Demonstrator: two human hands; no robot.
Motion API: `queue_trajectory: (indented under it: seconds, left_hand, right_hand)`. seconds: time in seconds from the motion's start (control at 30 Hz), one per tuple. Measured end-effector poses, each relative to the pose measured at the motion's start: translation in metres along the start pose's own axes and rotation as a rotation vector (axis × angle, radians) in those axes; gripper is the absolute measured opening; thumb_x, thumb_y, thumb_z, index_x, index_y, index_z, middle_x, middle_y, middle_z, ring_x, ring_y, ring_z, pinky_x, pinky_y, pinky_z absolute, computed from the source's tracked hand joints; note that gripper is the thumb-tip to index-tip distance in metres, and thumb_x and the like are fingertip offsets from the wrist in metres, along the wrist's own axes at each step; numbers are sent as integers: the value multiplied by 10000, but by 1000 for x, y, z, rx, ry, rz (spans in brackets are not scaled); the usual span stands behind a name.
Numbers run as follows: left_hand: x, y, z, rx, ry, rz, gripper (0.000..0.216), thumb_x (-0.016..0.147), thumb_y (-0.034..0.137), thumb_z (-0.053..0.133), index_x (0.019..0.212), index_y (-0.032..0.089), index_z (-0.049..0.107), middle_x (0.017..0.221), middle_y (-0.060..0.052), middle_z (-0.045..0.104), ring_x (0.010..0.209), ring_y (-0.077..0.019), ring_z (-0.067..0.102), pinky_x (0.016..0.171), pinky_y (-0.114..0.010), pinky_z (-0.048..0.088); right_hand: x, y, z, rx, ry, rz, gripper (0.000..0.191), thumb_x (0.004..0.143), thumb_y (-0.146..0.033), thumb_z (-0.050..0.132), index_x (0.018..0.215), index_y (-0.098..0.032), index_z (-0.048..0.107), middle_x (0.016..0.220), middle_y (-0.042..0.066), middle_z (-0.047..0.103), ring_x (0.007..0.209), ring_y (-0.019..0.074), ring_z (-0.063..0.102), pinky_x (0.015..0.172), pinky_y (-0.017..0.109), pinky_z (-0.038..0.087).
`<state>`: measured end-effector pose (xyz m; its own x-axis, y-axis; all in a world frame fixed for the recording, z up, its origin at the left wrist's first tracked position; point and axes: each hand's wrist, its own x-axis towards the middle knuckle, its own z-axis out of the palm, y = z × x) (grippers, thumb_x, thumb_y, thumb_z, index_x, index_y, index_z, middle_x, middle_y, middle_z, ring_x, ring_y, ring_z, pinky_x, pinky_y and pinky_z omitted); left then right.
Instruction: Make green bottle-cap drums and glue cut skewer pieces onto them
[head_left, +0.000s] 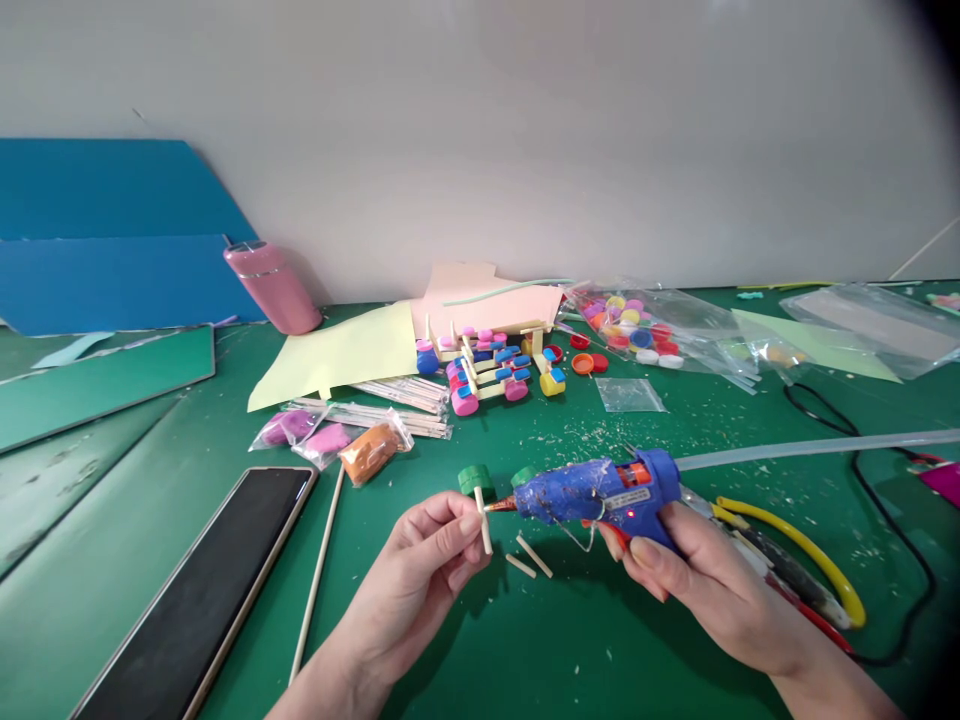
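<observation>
My left hand [433, 560] pinches a short wooden stick [483, 520] that carries a green bottle cap [475, 480] at its top. My right hand [697, 575] grips a blue hot glue gun [600, 492], its copper nozzle touching the stick just below the cap. A clear glue stick [817, 446] pokes out of the gun's back toward the right. Another green cap [523, 476] sits just behind the gun's barrel. Two short stick pieces [529, 560] lie on the green mat under the gun.
A phone [199, 595] and a long dowel [318, 575] lie at the left. Behind are clay packets [330, 440], bundled sticks [405, 395], small cap-wheeled stick cars [487, 365], a bag of coloured caps [637, 325], a pink tumbler [271, 288], paper sheets and yellow-handled pliers [806, 555].
</observation>
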<state>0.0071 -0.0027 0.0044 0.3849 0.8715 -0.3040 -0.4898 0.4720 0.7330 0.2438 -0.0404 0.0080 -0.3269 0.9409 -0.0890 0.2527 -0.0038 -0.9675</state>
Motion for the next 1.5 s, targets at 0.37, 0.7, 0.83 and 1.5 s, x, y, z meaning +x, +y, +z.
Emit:
queue_trajectory:
  seconds: [0.37, 0.7, 0.83, 1.5]
  left_hand:
    - [1, 2, -1, -30, 8, 13, 124, 721, 196, 691, 632, 131, 633, 500, 13, 550, 441, -44, 365, 446, -175, 232]
    - [0, 3, -3, -33, 13, 33, 136, 735, 202, 675, 637, 133, 611, 502, 26, 522, 443, -44, 351, 458, -183, 235]
    - [0, 3, -3, -25, 21, 29, 148, 731, 204, 678, 626, 132, 602, 505, 26, 516, 443, -44, 347, 465, -186, 239]
    - [-1, 7, -2, -12, 18, 51, 162, 737, 197, 667, 602, 132, 604, 496, 30, 507, 435, -43, 339, 474, -187, 259]
  right_hand:
    - [0, -4, 0, 10, -16, 29, 352, 905, -488, 377, 883, -172, 531, 652, -13, 426, 551, 105, 386, 490, 235, 334]
    - [-2, -5, 2, 52, -8, 51, 339, 900, -479, 400, 885, -173, 546, 654, -13, 426, 551, 103, 377, 481, 226, 327]
    - [-2, -6, 3, 61, -3, 52, 338, 896, -475, 409, 889, -168, 550, 663, -5, 435, 550, 105, 378, 477, 228, 322]
    - [-4, -5, 2, 35, -13, 50, 354, 892, -487, 404, 894, -171, 564, 645, -8, 429, 538, 112, 374, 473, 232, 316]
